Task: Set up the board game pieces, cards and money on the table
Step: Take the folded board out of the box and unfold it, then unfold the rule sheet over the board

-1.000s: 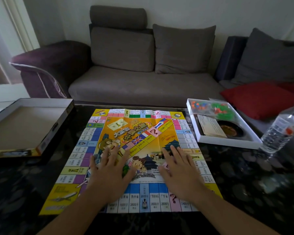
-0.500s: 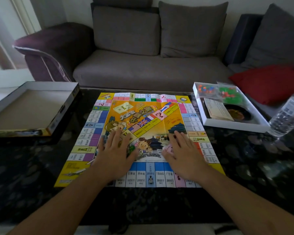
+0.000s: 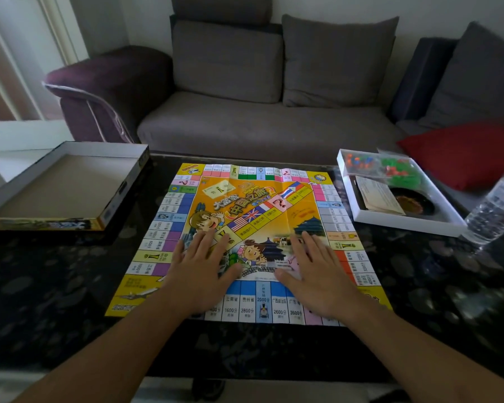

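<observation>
A colourful paper game board (image 3: 262,205) lies unfolded on the dark table (image 3: 56,286), with creases showing. My left hand (image 3: 200,269) lies flat on its near left part, fingers straight and spread. My right hand (image 3: 317,274) presses flat on the near right part in the same way. To the right stands the white box tray (image 3: 437,222), which holds bags of small coloured pieces (image 3: 373,164), a stack of cards (image 3: 377,199) and a dark round dish (image 3: 413,203).
The upturned box lid (image 3: 64,187) sits at the table's left edge. A clear water bottle (image 3: 495,210) stands at the far right beside the tray. A grey sofa (image 3: 259,112) with a red cushion (image 3: 463,152) lies beyond the table.
Both hands have stayed flat on the board's near half and slid slightly apart. The camera has tilted down and drawn back a little.
</observation>
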{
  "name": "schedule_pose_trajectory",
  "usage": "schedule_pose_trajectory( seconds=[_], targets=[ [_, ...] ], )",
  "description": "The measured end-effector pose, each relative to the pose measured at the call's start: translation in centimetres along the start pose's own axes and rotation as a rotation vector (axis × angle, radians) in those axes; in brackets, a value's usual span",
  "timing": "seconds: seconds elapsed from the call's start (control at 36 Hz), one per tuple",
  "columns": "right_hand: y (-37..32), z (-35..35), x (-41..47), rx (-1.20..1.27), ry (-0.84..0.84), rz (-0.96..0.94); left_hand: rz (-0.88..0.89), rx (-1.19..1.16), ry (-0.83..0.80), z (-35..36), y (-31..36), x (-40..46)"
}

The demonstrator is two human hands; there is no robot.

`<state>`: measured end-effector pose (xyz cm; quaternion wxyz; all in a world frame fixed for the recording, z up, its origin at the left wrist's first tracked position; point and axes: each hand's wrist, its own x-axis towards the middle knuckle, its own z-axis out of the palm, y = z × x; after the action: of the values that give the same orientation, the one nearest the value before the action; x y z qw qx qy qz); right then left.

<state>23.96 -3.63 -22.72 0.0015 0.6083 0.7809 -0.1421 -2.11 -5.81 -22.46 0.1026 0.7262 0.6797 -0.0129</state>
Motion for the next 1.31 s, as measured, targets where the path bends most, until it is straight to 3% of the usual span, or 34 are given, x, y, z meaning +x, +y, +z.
schedule_pose_trajectory(
  seconds=[0.25,0.42,0.47,0.61,0.75,0.94,1.06,1.17,1.31],
  targets=[
    [-0.7,0.1,-0.7,0.022,-0.011,-0.006,-0.028,-0.025,-0.054,-0.7,-0.1,-0.8],
    [-0.8,-1.2,-0.8,0.171,-0.024,-0.004,-0.06,-0.065,-0.046,-1.4,0.9,-0.6],
    [-0.5,-2.7,-0.5,0.266,0.035,0.021,-0.045,-0.1,0.005,-1.4,1.4,-0.3],
    [3.7,-6.5,2.3,0.402,0.374,0.177,0.09,-0.187,0.116,-1.4,3.0,1.4],
    [9.5,-8.6,5.4,0.283,0.594,0.434,0.2,-0.191,0.105,-1.4,4.6,3.9],
    [13.9,-9.0,7.8,0.226,0.498,0.589,0.229,-0.225,0.081,-0.6,6.9,5.7],
    [14.1,-8.9,8.0,0.224,0.58,0.595,0.23,-0.217,0.074,-0.6,7.6,6.0],
    [14.0,-9.3,7.6,0.309,0.631,0.593,0.228,-0.228,0.074,-0.9,8.1,5.8],
    [14.1,-10.7,7.1,0.592,0.748,0.624,0.22,-0.269,0.079,-1.3,8.4,5.9]
  ],
)
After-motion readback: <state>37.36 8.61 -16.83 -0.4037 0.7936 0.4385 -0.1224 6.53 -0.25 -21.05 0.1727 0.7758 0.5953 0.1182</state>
